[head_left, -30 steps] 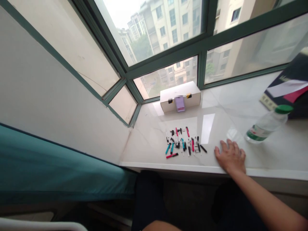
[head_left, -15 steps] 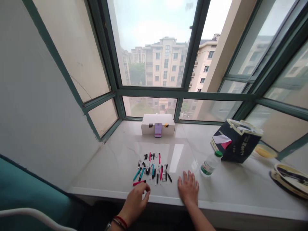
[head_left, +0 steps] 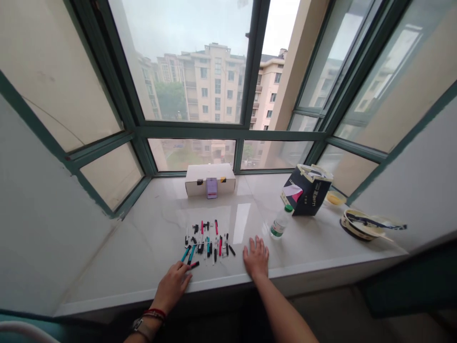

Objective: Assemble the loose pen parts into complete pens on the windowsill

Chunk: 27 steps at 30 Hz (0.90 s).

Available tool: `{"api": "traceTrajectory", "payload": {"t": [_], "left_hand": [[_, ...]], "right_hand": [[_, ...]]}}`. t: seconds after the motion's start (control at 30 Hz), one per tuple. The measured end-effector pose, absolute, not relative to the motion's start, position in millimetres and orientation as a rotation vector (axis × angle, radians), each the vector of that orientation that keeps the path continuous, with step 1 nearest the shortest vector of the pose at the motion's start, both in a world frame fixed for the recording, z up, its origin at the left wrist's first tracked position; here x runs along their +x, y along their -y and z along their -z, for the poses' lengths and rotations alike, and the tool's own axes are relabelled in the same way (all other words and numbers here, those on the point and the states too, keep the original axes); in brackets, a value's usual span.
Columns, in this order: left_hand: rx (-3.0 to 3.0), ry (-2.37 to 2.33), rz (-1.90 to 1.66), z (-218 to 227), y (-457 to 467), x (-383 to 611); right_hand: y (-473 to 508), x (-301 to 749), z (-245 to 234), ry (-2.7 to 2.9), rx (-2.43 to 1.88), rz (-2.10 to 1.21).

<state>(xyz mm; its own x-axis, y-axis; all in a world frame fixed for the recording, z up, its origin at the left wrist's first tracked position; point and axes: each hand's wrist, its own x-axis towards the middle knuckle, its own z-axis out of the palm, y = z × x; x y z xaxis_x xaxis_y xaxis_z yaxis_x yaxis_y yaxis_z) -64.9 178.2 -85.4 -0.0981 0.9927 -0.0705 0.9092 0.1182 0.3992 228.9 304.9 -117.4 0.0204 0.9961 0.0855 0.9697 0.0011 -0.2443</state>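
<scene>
My left hand [head_left: 174, 282] is at the front of the sill with curled fingers over the left end of a pink pen part with a black end [head_left: 194, 265]; the fingertips partly hide it. Just beyond lie two teal pen barrels [head_left: 192, 254]. Several black, pink, teal and clear pen parts [head_left: 215, 255] are spread in rough rows on the white sill. My right hand [head_left: 256, 257] rests flat on the sill to the right of these parts, fingers spread, holding nothing.
At the back stands a white box [head_left: 193, 186] with a small purple box [head_left: 212, 188] against it. On the right are a clear bottle with a green cap [head_left: 278, 228], a dark blue paper bag [head_left: 310, 193], a yellow dish [head_left: 335, 198] and a round container [head_left: 357, 228]. Windows enclose the sill.
The view has swung to the right. My left hand has shifted toward the left end of the pink pen part and now covers it. My right hand stays flat on the sill.
</scene>
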Motion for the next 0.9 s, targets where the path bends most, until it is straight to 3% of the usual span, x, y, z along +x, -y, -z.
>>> {"api": "traceTrajectory", "payload": {"t": [0.9], "left_hand": [[1.916,-2.132,-0.19,83,-189,-93]], "right_hand": [[-306,231,124,2.002,-2.043,-0.176]]}}
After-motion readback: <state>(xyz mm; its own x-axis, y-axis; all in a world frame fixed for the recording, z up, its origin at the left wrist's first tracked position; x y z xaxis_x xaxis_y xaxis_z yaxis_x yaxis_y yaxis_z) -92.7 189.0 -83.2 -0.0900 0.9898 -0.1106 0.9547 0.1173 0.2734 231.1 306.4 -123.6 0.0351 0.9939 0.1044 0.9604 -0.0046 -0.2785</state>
